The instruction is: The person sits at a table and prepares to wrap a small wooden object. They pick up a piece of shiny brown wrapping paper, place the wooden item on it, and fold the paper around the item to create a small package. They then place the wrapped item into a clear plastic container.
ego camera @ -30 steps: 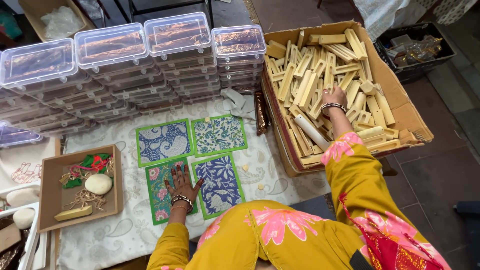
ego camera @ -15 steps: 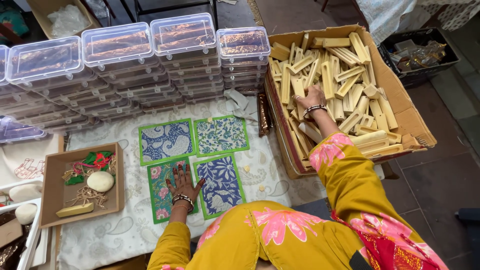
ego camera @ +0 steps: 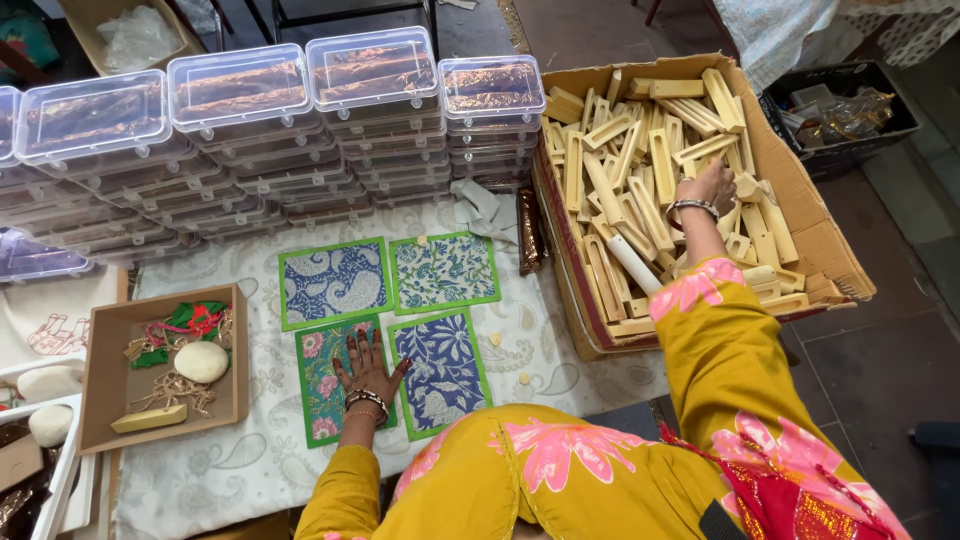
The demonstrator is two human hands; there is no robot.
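While the left hand [ego camera: 366,368] rests flat with spread fingers on a floral card [ego camera: 345,378] on the surface [ego camera: 250,460], the right hand [ego camera: 708,187] reaches into the cardboard box [ego camera: 800,220] of pale wooden pieces [ego camera: 620,190]. Whether its grip has closed on one I cannot tell. The pieces look light, stiff and smooth; taking one by its long sides should serve best.

Stacked boxes [ego camera: 300,130] behind, probably open cloth [ego camera: 560,350] between
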